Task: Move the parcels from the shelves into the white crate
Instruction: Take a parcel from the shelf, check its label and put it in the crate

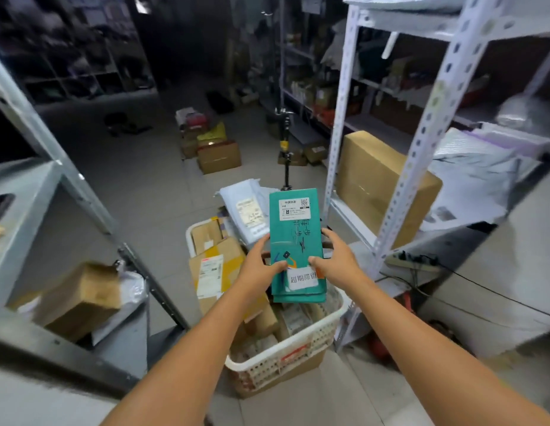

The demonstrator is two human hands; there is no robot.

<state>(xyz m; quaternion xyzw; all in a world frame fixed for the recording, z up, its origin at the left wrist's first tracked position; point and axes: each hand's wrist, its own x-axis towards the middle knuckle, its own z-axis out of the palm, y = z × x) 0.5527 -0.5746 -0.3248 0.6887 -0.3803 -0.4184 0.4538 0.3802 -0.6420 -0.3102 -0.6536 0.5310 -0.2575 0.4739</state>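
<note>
Task partly complete. The white crate on the floor already carries a heap of cardboard and bagged parcels, piled above its rim. Both hands grasp a flat teal parcel held over the crate: left hand pinching its left edge, right hand its right edge. It has not been set down. Remaining: a brown box and grey bags on the right shelves, another box on the left shelf. Further stock appears likely, though blur prevents a count.
</note>
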